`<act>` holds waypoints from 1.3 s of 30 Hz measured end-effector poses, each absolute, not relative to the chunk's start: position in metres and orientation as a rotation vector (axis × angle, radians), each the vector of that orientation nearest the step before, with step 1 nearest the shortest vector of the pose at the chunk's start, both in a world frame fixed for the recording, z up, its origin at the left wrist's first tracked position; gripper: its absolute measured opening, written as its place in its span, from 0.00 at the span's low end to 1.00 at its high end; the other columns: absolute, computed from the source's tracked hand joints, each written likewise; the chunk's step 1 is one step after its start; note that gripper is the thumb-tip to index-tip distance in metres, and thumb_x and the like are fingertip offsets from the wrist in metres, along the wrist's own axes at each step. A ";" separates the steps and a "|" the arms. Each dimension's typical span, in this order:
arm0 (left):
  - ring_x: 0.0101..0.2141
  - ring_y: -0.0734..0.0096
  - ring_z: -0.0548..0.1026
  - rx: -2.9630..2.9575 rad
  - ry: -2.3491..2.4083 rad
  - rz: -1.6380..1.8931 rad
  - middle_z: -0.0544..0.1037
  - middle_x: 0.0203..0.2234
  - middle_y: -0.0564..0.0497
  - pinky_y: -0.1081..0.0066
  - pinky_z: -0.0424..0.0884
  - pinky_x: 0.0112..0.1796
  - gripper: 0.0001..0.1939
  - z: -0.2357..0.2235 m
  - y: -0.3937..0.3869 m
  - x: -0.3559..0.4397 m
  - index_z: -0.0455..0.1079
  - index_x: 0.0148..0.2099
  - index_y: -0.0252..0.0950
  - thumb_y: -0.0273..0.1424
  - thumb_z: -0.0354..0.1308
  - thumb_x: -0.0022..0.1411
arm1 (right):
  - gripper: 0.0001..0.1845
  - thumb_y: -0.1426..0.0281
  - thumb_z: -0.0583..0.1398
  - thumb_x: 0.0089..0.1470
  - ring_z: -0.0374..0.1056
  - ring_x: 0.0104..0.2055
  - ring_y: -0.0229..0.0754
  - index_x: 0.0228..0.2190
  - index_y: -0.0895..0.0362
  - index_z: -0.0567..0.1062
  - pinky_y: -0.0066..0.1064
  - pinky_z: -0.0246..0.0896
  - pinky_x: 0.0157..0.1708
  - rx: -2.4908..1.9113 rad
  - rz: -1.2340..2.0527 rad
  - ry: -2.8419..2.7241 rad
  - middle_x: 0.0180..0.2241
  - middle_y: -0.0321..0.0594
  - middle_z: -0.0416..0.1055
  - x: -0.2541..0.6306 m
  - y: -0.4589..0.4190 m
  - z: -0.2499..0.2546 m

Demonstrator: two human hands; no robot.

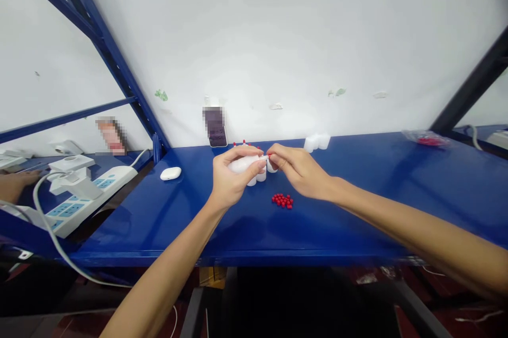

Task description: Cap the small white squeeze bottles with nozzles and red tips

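Note:
My left hand (232, 176) is closed round a small white bottle (243, 163), held on its side over the blue shelf (357, 200). My right hand (296, 169) pinches a tiny red cap (269, 156) at the bottle's tip. Under the hands stand a few more white bottles (262, 175). A small heap of red caps (282, 200) lies on the shelf just in front of my right hand. Behind the hands stand bottles with red caps (244, 144).
A phone (216, 129) leans on the white wall behind. A white earbud case (171, 173) lies to the left. More white bottles (316, 142) stand at the back right, a clear bag with red pieces (426, 139) far right. Power strips (79, 200) and cables lie left.

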State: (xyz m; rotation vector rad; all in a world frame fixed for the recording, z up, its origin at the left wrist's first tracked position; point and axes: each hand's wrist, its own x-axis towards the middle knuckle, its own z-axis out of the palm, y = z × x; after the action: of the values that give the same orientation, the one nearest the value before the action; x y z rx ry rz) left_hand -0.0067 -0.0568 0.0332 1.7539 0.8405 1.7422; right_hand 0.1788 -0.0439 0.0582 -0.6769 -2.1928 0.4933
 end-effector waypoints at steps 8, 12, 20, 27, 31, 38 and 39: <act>0.41 0.61 0.80 1.982 1.149 1.549 0.83 0.39 0.47 0.62 0.76 0.46 0.12 0.018 -0.065 -0.024 0.80 0.42 0.37 0.36 0.68 0.55 | 0.21 0.57 0.45 0.67 0.58 0.29 0.40 0.26 0.53 0.62 0.33 0.54 0.33 -0.814 0.676 -2.119 0.26 0.35 0.62 0.210 -0.023 0.041; 0.38 0.61 0.81 1.967 1.265 1.542 0.83 0.35 0.47 0.63 0.76 0.44 0.10 0.005 -0.064 -0.034 0.79 0.38 0.35 0.35 0.67 0.55 | 0.17 0.66 0.49 0.63 0.56 0.24 0.38 0.21 0.54 0.60 0.33 0.48 0.29 -1.112 0.475 -2.334 0.21 0.35 0.60 0.219 0.006 0.030; 0.23 0.70 0.77 1.923 1.230 1.432 0.80 0.24 0.51 0.71 0.73 0.28 0.08 -0.004 -0.066 -0.035 0.73 0.36 0.35 0.34 0.64 0.57 | 0.19 0.65 0.52 0.62 0.62 0.24 0.39 0.21 0.56 0.70 0.34 0.49 0.28 -1.091 0.343 -2.556 0.22 0.40 0.69 0.194 0.012 0.031; 0.31 0.68 0.78 2.080 1.257 1.502 0.80 0.30 0.50 0.70 0.73 0.35 0.07 0.001 -0.068 -0.029 0.73 0.34 0.35 0.33 0.63 0.56 | 0.14 0.73 0.58 0.54 0.68 0.27 0.38 0.40 0.57 0.80 0.30 0.59 0.31 -0.799 0.691 -2.814 0.29 0.38 0.77 0.219 -0.020 0.034; 0.31 0.67 0.78 2.100 1.261 1.420 0.80 0.30 0.50 0.69 0.73 0.37 0.07 0.000 -0.069 -0.027 0.73 0.34 0.35 0.33 0.62 0.57 | 0.13 0.70 0.59 0.55 0.71 0.29 0.38 0.40 0.58 0.81 0.29 0.61 0.32 -0.833 0.682 -2.838 0.33 0.41 0.79 0.213 -0.019 0.033; 0.31 0.67 0.78 2.096 1.214 1.401 0.80 0.31 0.50 0.70 0.73 0.34 0.07 -0.007 -0.069 -0.029 0.73 0.36 0.35 0.34 0.63 0.58 | 0.06 0.73 0.60 0.51 0.70 0.27 0.38 0.31 0.58 0.79 0.30 0.62 0.31 -0.867 0.721 -2.603 0.26 0.38 0.77 0.202 -0.018 0.030; 0.31 0.67 0.78 2.109 1.201 1.427 0.80 0.31 0.50 0.70 0.73 0.34 0.07 -0.007 -0.069 -0.029 0.73 0.36 0.36 0.34 0.63 0.58 | 0.06 0.72 0.61 0.50 0.71 0.28 0.38 0.31 0.58 0.78 0.31 0.64 0.33 -0.875 0.809 -2.451 0.27 0.38 0.77 0.200 -0.020 0.029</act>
State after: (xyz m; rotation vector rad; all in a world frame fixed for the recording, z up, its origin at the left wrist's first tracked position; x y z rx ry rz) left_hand -0.0287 -0.0691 -0.0065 2.1091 1.2015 1.4273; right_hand 0.1998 -0.0204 0.0293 -0.8746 -2.4508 0.8092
